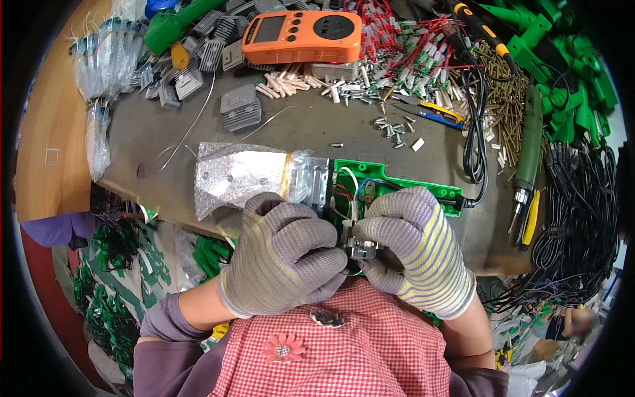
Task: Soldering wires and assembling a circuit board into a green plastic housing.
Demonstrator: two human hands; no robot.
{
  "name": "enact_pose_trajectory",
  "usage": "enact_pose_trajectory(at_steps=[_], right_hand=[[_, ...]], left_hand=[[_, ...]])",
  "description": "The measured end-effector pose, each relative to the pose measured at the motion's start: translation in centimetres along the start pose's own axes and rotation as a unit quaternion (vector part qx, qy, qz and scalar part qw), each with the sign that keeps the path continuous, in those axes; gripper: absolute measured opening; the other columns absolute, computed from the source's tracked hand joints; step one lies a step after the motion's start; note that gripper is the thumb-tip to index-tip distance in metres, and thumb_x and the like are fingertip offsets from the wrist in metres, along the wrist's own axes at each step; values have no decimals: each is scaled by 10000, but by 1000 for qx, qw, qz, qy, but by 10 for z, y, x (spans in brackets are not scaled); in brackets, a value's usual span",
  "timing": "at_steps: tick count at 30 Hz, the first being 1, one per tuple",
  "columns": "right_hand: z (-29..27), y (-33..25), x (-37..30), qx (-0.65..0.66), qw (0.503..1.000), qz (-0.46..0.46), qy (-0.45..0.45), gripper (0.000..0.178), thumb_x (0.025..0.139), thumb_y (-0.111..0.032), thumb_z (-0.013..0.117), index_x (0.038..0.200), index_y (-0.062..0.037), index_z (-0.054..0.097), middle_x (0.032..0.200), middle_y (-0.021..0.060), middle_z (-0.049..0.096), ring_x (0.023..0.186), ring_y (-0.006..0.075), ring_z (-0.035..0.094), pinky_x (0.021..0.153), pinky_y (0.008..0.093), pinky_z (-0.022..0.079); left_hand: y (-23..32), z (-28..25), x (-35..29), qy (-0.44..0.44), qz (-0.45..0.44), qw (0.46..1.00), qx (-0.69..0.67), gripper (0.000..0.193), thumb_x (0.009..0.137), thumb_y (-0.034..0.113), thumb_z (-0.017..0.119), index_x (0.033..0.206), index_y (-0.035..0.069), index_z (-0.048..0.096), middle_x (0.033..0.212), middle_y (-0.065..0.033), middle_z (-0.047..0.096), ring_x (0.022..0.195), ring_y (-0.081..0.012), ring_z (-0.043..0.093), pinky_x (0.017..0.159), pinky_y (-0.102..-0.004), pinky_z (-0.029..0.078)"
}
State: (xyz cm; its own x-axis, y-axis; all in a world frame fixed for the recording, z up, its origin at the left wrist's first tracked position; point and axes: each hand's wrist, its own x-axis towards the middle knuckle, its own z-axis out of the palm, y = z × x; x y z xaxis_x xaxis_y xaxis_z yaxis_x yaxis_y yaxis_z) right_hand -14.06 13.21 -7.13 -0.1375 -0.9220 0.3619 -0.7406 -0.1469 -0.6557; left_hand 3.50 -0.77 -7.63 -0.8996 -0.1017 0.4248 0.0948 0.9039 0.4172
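My left hand (281, 258), in a grey knit glove, is curled closed beside a green plastic housing (417, 188). What its fingertips grip, if anything, is hidden. My right hand (417, 245), in a matching glove, pinches a small silvery metal part (361, 249) at the housing's near end. White, red and blue wires (354, 188) lie inside the open housing, and a black cord leaves its right end. From the housing's left side extends a metal tube (311, 180), partly in bubble wrap (231, 175).
Beyond my hands lie loose screws (395, 130), an orange meter (302, 36), finned grey metal blocks (239, 108) and red-wired parts (423, 56). At right are a green electric screwdriver (529, 139), yellow-handled pliers (531, 218) and bundled black cords (575, 218). Wrapped parts (109, 59) fill the far left.
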Motion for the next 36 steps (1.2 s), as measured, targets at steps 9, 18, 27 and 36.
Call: enact_pose_trajectory(at_steps=[9,18,27,36], right_hand=[[-2,-1,0,-9,997,24,-66,290,649,-46,770,926,-89,696,931,92,609,836,303,603,713,406,501],[-1,-9,-3,-12,999,41,-33,290,730,-107,672,1009,-43,630,937,139,613,858,327,610,724,435,507],[1,-12,-5,44,996,75,10,586,667,-38,801,1207,-39,573,1015,148,628,917,374,597,820,446,484],[2,-12,-2,50,994,96,-3,521,689,-40,774,1178,-27,595,984,152,643,894,370,607,798,454,491]], left_hand=[[5,-17,6,-18,-36,999,12,245,639,206,784,872,202,707,927,29,673,771,-209,616,728,-374,499],[5,-43,41,-185,4,980,76,153,672,245,762,809,214,700,873,28,678,787,-226,614,706,-391,493],[8,-30,58,-227,13,969,96,99,761,245,638,787,155,671,709,-10,607,699,-226,641,646,-389,492],[11,-23,17,-38,-104,992,-57,425,629,299,865,967,105,694,938,-70,629,844,-299,616,773,-427,496]])
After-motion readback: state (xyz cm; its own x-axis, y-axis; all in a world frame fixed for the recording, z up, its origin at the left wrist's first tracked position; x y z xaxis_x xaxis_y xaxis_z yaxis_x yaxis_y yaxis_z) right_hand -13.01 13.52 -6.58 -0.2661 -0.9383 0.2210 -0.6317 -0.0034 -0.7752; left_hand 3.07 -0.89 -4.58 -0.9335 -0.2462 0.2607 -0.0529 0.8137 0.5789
